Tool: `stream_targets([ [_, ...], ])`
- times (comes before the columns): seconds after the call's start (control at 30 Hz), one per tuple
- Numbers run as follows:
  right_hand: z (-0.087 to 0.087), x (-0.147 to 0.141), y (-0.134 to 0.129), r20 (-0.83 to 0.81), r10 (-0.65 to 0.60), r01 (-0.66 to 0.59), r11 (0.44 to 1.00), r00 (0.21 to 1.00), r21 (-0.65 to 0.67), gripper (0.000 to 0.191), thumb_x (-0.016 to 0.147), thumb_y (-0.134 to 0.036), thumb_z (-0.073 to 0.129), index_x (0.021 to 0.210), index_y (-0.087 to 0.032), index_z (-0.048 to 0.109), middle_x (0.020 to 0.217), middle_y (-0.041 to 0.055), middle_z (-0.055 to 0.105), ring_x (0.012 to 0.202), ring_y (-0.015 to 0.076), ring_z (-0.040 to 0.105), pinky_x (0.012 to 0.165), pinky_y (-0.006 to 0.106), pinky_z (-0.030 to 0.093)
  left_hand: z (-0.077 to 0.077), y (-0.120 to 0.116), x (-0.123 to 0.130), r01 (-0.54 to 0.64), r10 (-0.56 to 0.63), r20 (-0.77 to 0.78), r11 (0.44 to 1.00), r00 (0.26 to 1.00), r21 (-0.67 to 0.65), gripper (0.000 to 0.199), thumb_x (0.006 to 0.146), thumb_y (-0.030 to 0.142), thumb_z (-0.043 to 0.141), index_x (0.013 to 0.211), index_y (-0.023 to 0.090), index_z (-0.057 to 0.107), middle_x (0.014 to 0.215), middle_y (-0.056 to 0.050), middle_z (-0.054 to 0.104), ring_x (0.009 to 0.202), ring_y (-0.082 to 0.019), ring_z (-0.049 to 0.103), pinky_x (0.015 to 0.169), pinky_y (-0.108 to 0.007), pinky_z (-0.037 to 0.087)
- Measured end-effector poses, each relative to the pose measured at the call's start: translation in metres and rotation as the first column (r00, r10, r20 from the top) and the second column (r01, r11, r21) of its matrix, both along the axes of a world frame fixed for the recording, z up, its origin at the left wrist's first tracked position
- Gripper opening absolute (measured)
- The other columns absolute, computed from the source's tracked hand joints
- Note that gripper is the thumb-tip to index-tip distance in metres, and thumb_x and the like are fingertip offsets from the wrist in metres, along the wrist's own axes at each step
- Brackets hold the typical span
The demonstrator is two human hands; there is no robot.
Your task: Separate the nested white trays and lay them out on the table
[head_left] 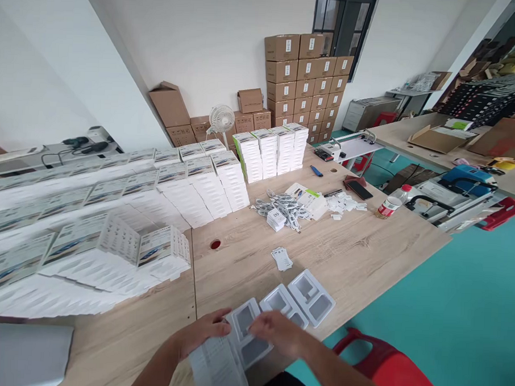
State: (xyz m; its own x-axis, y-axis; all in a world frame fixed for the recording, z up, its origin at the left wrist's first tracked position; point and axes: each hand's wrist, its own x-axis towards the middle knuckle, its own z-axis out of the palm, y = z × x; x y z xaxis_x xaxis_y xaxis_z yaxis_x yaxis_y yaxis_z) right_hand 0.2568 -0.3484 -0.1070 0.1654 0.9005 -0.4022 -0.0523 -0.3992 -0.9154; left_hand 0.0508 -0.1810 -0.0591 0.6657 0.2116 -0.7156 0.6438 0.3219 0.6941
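My left hand (204, 334) is at the near edge of the table, fingers curled over the top end of a whitish, translucent stack that looks like nested plastic trays (220, 366). Beside it lies a grey-white moulded plastic tray (250, 352) with recesses. Over this tray is my right hand (275, 329), smeared by motion; whether it pinches anything is unclear. Two more such trays stretch to the right, a middle tray (278, 299) partly behind my right hand and an outer tray (311, 296). A small fanned pile of printed cards (282, 259) lies beyond them.
Tall rows of white printed boxes (172, 183) fill the left. Coiled grey cables (278, 210), small white pieces (342, 202), a phone (360, 190) and a bottle (391, 204) lie farther back. A red chair (394, 375) stands at the lower right; cardboard cartons (305, 87) line the wall.
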Motion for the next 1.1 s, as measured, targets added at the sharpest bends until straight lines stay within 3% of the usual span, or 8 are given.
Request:
stream_targets([
  [0.17, 0.015, -0.087, -0.011, -0.112, 0.102, -0.103, 0.995, 0.988, 0.0, 0.012, 0.067, -0.027, 0.07, 0.061, -0.018, 0.064, 0.056, -0.0061, 0.05, 0.055, 0.0093, 0.041, 0.053, 0.023, 0.031, -0.009, -0.01, -0.006, 0.063, -0.064, 0.111, 0.998, 0.992, 0.009, 0.093, 0.063, 0.061, 0.08, 0.142, 0.02, 0.052, 0.13, -0.01, 0.064, 0.128, -0.036, 0.05, 0.108, -0.043, 0.037],
  [0.33, 0.008, -0.076, -0.041, -0.295, -0.102, 0.095, 0.995, 0.95, -0.039, 0.032, 0.06, -0.043, 0.079, 0.06, -0.018, 0.059, 0.055, -0.0054, 0.05, 0.053, 0.009, 0.04, 0.054, 0.023, 0.033, -0.02, -0.025, -0.009, 0.133, -0.147, 0.142, 0.986, 0.979, 0.104, 0.104, 0.06, 0.07, 0.077, 0.145, 0.019, 0.048, 0.142, -0.012, 0.056, 0.135, -0.038, 0.042, 0.116, -0.046, 0.026],
  [0.47, 0.02, -0.012, -0.065, -0.284, -0.342, 0.337, 0.939, 0.896, -0.067, 0.044, 0.076, -0.065, 0.062, 0.079, -0.021, 0.064, 0.071, -0.0005, 0.064, 0.064, 0.0152, 0.057, 0.068, 0.029, 0.047, -0.012, -0.04, -0.007, 0.172, -0.189, 0.161, 0.979, 0.969, 0.112, 0.1, 0.063, 0.072, 0.074, 0.146, 0.023, 0.047, 0.144, -0.008, 0.054, 0.138, -0.037, 0.039, 0.116, -0.044, 0.028],
  [0.53, 0.032, 0.042, -0.073, -0.191, -0.505, 0.497, 0.863, 0.842, -0.093, 0.044, 0.075, -0.064, 0.062, 0.077, -0.02, 0.065, 0.073, 0.0043, 0.069, 0.068, 0.021, 0.063, 0.069, 0.033, 0.051, -0.008, -0.046, -0.008, 0.187, -0.203, 0.123, 0.974, 0.971, 0.132, 0.102, 0.064, 0.076, 0.069, 0.147, 0.022, 0.045, 0.14, -0.008, 0.058, 0.134, -0.037, 0.043, 0.115, -0.044, 0.031],
  [0.63, 0.04, 0.133, -0.082, -0.089, -0.58, 0.572, 0.814, 0.81, -0.101, 0.037, 0.071, -0.059, 0.062, 0.074, -0.022, 0.063, 0.066, 0.0041, 0.068, 0.065, 0.0232, 0.065, 0.063, 0.032, 0.051, -0.008, -0.053, -0.006, 0.173, -0.188, 0.076, 0.97, 0.979, 0.173, 0.108, 0.065, 0.08, 0.064, 0.149, 0.016, 0.042, 0.143, -0.012, 0.055, 0.135, -0.038, 0.042, 0.115, -0.043, 0.03],
  [0.77, 0.024, 0.222, -0.083, 0.055, -0.583, 0.584, 0.8, 0.811, -0.138, 0.028, 0.073, -0.048, 0.059, 0.077, -0.021, 0.065, 0.063, 0.0051, 0.068, 0.066, 0.0249, 0.067, 0.062, 0.034, 0.052, -0.011, -0.056, 0.016, 0.154, -0.165, 0.038, 0.966, 0.986, 0.209, 0.105, 0.069, 0.078, 0.062, 0.152, 0.018, 0.037, 0.15, -0.013, 0.047, 0.138, -0.038, 0.038, 0.115, -0.043, 0.029],
  [0.97, -0.018, 0.277, -0.058, 0.199, -0.379, 0.413, 0.893, 0.904, -0.177, 0.027, 0.075, -0.043, 0.057, 0.07, -0.018, 0.065, 0.071, 0.0101, 0.07, 0.08, 0.0296, 0.069, 0.073, 0.04, 0.053, 0.001, -0.057, 0.096, 0.157, -0.148, -0.052, 0.945, 0.988, 0.285, 0.101, 0.068, 0.074, 0.067, 0.15, 0.021, 0.041, 0.143, -0.009, 0.053, 0.13, -0.039, 0.045, 0.111, -0.043, 0.033],
  [1.1, -0.017, 0.27, -0.051, 0.239, -0.253, 0.29, 0.948, 0.938, -0.135, 0.021, 0.073, -0.033, 0.063, 0.086, -0.018, 0.071, 0.099, 0.011, 0.072, 0.105, 0.0279, 0.061, 0.09, 0.037, 0.047, 0.011, -0.062, 0.159, 0.088, -0.073, -0.057, 0.946, 0.996, 0.311, 0.09, 0.064, 0.064, 0.077, 0.142, 0.026, 0.052, 0.134, -0.006, 0.061, 0.126, -0.039, 0.046, 0.111, -0.044, 0.033],
])
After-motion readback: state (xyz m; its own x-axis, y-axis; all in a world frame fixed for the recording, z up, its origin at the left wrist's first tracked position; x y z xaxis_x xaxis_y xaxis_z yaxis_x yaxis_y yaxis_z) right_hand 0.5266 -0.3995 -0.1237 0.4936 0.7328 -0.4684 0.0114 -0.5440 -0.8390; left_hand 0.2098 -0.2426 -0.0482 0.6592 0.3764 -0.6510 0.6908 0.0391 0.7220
